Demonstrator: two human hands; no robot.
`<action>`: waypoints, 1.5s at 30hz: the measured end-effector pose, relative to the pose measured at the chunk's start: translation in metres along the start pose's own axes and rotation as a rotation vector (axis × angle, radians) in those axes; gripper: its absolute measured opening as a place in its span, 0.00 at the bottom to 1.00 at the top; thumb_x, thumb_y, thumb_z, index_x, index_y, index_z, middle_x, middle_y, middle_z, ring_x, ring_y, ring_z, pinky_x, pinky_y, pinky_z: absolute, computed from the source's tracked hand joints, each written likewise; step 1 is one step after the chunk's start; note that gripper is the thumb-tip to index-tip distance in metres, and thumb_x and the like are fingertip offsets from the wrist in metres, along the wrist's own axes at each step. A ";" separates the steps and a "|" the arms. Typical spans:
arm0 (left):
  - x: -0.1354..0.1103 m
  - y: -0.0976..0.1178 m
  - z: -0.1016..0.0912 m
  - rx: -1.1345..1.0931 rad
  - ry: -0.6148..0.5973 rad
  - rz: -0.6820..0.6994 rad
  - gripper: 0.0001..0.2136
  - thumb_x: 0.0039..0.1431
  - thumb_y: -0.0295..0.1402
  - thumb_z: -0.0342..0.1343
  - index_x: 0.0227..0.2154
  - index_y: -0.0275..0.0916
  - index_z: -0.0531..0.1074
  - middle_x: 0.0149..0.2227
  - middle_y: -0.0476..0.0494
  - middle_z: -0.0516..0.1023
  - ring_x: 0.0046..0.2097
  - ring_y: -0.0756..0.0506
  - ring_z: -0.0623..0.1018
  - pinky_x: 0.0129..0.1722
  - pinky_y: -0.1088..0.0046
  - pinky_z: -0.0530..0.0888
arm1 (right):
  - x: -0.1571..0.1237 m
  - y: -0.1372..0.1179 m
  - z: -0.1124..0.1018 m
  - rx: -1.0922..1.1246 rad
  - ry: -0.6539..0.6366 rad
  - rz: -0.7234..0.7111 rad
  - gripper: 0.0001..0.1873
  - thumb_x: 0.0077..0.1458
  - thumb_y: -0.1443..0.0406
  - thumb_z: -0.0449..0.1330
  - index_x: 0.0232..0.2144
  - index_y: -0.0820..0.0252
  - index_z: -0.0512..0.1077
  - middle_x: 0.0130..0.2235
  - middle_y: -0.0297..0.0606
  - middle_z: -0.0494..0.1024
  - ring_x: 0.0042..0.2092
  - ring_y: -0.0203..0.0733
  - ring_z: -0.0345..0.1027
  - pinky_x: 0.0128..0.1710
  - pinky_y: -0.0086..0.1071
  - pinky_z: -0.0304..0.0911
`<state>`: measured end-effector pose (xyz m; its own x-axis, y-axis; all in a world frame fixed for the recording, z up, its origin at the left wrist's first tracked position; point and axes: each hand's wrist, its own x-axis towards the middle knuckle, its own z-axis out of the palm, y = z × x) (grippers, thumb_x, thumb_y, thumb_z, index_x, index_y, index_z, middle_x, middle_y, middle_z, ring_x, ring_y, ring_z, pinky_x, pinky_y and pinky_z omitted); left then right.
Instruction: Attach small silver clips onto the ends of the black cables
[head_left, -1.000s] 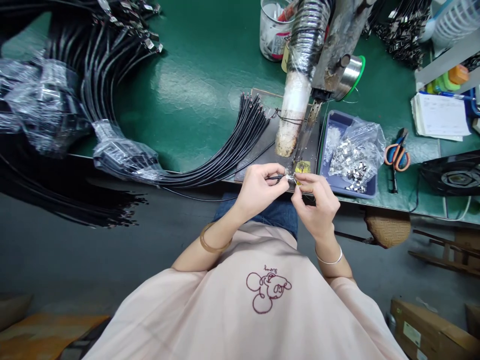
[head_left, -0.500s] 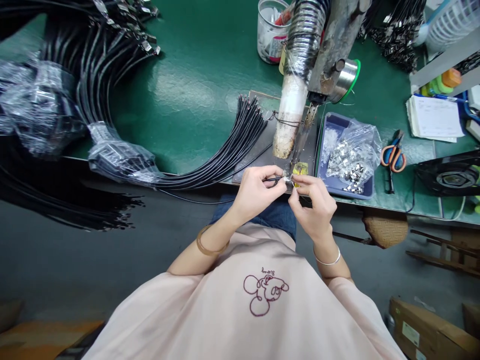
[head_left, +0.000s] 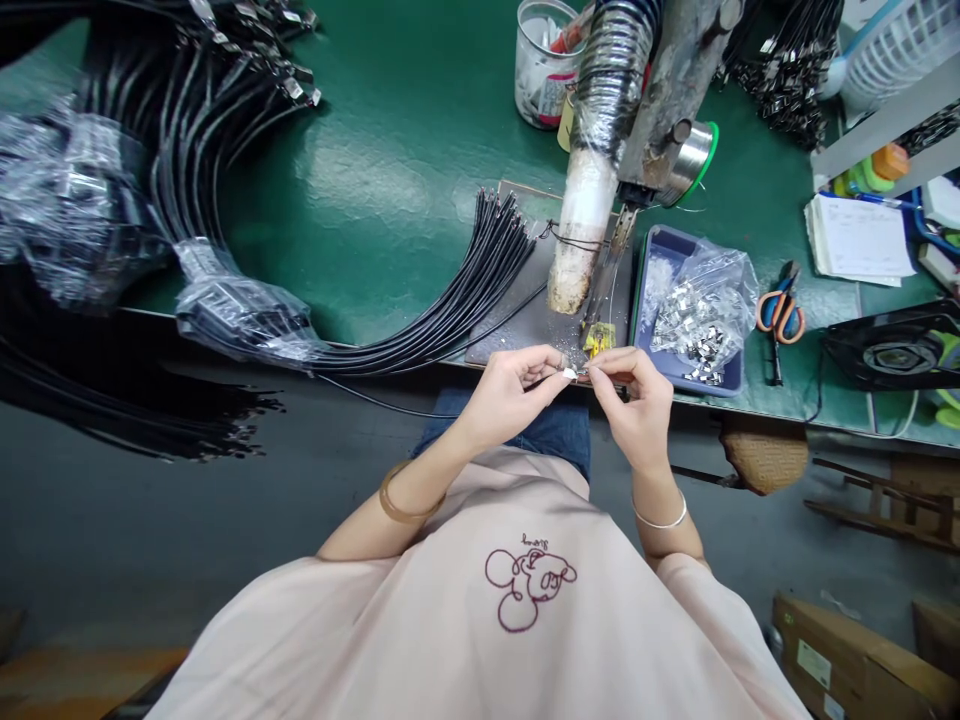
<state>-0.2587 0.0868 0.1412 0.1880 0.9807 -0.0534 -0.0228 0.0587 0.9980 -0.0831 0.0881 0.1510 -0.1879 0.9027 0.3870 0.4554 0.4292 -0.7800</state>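
My left hand (head_left: 511,392) is closed in a pinch on the end of a single black cable (head_left: 390,405), which trails off left below the table edge. Fingertip to fingertip with it, my right hand (head_left: 631,395) pinches something small and shiny at the cable's tip, too small to make out. Just beyond my fingers are a yellow piece (head_left: 600,338) and the thin metal guide (head_left: 616,245) of a soldering stand. A fanned bundle of black cables (head_left: 450,310) lies left of my hands, its cut ends on a grey board (head_left: 517,325).
A blue tray (head_left: 731,375) with a plastic bag of small metal connectors (head_left: 697,325) stands right of my hands. Beyond it lie orange-handled scissors (head_left: 781,315). A white-tipped extraction hose (head_left: 589,200) hangs over the board, near a solder spool (head_left: 690,165). Wrapped cable bundles (head_left: 240,310) fill the left.
Both hands have dropped slightly toward me, and the left fingers have curled further over the cable end. The black cable stub that showed between my fingers is now hidden.
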 end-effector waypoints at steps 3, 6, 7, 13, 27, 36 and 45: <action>-0.003 -0.003 -0.001 -0.105 -0.038 -0.035 0.10 0.60 0.36 0.59 0.29 0.34 0.74 0.21 0.50 0.69 0.24 0.53 0.68 0.25 0.78 0.66 | -0.003 0.002 0.002 -0.141 0.022 -0.200 0.07 0.59 0.73 0.61 0.37 0.56 0.72 0.38 0.36 0.80 0.41 0.38 0.76 0.41 0.33 0.74; -0.004 -0.001 0.000 -0.070 0.005 0.023 0.09 0.60 0.35 0.60 0.30 0.33 0.76 0.26 0.46 0.75 0.29 0.51 0.73 0.31 0.76 0.70 | -0.005 0.000 0.003 -0.126 0.010 -0.136 0.06 0.60 0.72 0.61 0.38 0.56 0.72 0.38 0.35 0.80 0.40 0.38 0.76 0.40 0.32 0.75; -0.005 -0.001 0.000 -0.057 0.015 0.038 0.08 0.60 0.34 0.59 0.31 0.33 0.77 0.28 0.45 0.76 0.30 0.50 0.74 0.32 0.76 0.71 | -0.005 -0.001 0.003 -0.096 0.020 -0.079 0.05 0.61 0.71 0.60 0.38 0.56 0.72 0.38 0.35 0.80 0.40 0.38 0.77 0.39 0.32 0.75; -0.008 -0.002 0.003 0.092 0.094 0.107 0.06 0.59 0.31 0.58 0.30 0.34 0.76 0.26 0.48 0.74 0.26 0.52 0.69 0.26 0.79 0.66 | -0.007 -0.010 -0.002 -0.226 0.089 -0.130 0.07 0.59 0.70 0.63 0.38 0.53 0.76 0.36 0.35 0.79 0.39 0.39 0.75 0.37 0.34 0.74; -0.008 -0.009 0.004 -0.056 0.086 0.051 0.07 0.57 0.33 0.60 0.31 0.34 0.77 0.26 0.47 0.75 0.27 0.52 0.72 0.27 0.79 0.69 | -0.006 -0.009 -0.007 0.114 0.179 0.192 0.02 0.63 0.64 0.60 0.38 0.56 0.70 0.32 0.29 0.79 0.25 0.33 0.76 0.27 0.28 0.75; 0.000 -0.005 0.003 -0.044 0.019 0.028 0.05 0.61 0.31 0.56 0.32 0.35 0.74 0.22 0.54 0.59 0.25 0.54 0.58 0.24 0.79 0.57 | -0.009 -0.002 0.009 -0.158 0.105 -0.118 0.06 0.58 0.72 0.61 0.34 0.55 0.72 0.41 0.38 0.82 0.44 0.41 0.79 0.42 0.37 0.77; 0.005 -0.005 0.002 -0.015 -0.008 0.011 0.08 0.62 0.31 0.55 0.27 0.35 0.68 0.24 0.53 0.61 0.27 0.54 0.60 0.27 0.78 0.59 | -0.004 0.002 0.001 -0.246 0.115 -0.211 0.08 0.59 0.73 0.61 0.38 0.54 0.72 0.39 0.37 0.84 0.41 0.40 0.80 0.41 0.35 0.76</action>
<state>-0.2557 0.0912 0.1359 0.1951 0.9799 -0.0423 -0.0395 0.0510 0.9979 -0.0816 0.0851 0.1470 -0.2070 0.7797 0.5909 0.6159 0.5732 -0.5405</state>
